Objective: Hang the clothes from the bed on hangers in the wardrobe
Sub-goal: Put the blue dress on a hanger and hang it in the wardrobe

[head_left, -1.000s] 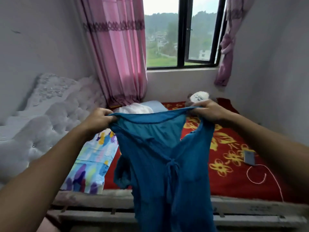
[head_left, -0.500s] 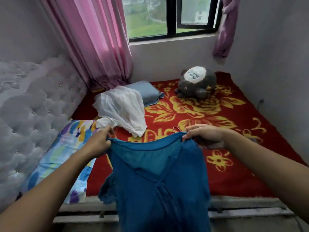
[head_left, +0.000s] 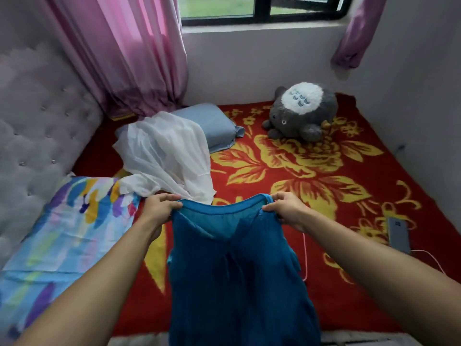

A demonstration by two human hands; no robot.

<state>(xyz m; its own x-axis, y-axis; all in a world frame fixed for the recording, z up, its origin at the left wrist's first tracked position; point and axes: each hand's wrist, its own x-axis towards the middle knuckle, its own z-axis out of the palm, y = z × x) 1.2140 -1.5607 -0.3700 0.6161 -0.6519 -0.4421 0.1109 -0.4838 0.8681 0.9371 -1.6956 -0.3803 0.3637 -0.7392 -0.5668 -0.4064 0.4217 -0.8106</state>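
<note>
A blue top (head_left: pixel 237 270) hangs in front of me over the near edge of the bed (head_left: pixel 324 196), which has a red blanket with yellow flowers. My left hand (head_left: pixel 159 208) grips the top's left shoulder and my right hand (head_left: pixel 284 208) grips its right shoulder, stretching the neckline between them. A white sheer garment (head_left: pixel 164 156) lies crumpled on the bed just beyond my left hand. No hanger or wardrobe is in view.
A colourful pillow (head_left: pixel 64 236) lies at the left by the grey tufted headboard (head_left: pixel 37 136). A light blue pillow (head_left: pixel 212 126) and a grey plush toy (head_left: pixel 301 113) sit near the far wall. A phone (head_left: pixel 399 233) on a white cable lies at right. Pink curtains (head_left: pixel 129 53) hang by the window.
My view has tipped down from the window to the bed. Both hands have lowered the blue top while still holding its shoulders.
</note>
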